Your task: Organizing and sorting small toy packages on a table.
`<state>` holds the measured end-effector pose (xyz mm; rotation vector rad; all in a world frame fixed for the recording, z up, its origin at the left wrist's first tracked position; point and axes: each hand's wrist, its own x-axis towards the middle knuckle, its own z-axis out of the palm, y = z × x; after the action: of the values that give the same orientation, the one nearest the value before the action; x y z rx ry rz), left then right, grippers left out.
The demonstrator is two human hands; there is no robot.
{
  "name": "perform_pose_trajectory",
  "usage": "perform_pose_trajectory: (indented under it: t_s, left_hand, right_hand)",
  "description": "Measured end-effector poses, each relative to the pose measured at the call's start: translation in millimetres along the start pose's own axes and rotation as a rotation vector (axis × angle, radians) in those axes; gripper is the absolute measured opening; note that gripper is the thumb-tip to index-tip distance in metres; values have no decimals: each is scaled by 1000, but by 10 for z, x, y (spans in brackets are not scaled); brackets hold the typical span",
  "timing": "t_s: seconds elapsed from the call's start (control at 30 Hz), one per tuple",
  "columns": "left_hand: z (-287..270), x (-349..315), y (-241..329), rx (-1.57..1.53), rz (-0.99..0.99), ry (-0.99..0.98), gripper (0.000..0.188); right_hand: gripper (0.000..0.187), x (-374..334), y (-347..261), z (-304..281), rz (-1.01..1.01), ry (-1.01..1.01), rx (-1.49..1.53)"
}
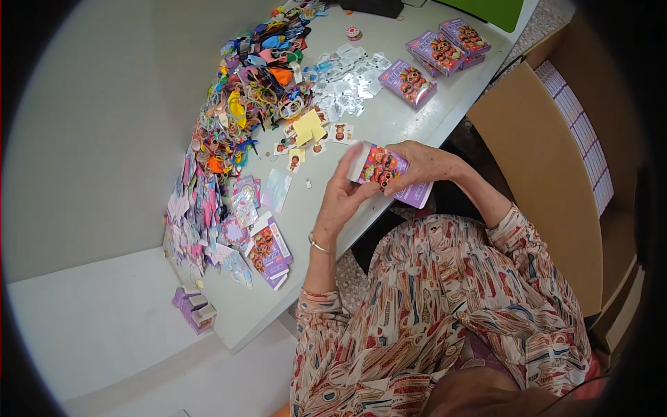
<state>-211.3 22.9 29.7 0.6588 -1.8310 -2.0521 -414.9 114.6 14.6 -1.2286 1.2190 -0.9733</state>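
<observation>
Between my hands, over the table's front edge, is a small purple carton (384,165) printed with cartoon characters. A white flap stands out at its left end, and a purple flap hangs at the lower right. My left hand (339,198) grips the left end, its thumb along the lower side. My right hand (425,165) closes over the right part, thumb on the printed face. Whether anything is inside the carton cannot be seen. Flattened cartons (279,254) lie left of my left hand, by shiny pastel packets (243,206) and a holographic card (276,190).
Colourful small trinkets (240,104) heap along the wall. Clear sachets (345,82), yellow slips (309,127) and small character stickers (340,133) lie beyond my hands. Filled-out purple boxes (408,83) sit at the far right. A large cardboard box (535,167) stands right, holding rows of packs.
</observation>
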Motion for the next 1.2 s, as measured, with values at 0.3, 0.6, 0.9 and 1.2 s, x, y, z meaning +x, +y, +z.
perform_pose_trajectory:
  t_s: [0.3,0.6,0.9,1.2]
  left_hand:
    - [-132,-12,-77,322,21,-155,76]
    - [176,-57,-38,699,387,263,59]
    - [95,-17,72,-212,-145,383,26]
    - [147,-17,-17,-94,-97,467,25]
  right_hand:
    - [48,-37,9,17,34,-101,87]
    - [49,24,28,62,1,45,-42]
    - [55,37,124,68,0,71,-188]
    - [57,14,42,67,19,37,-207]
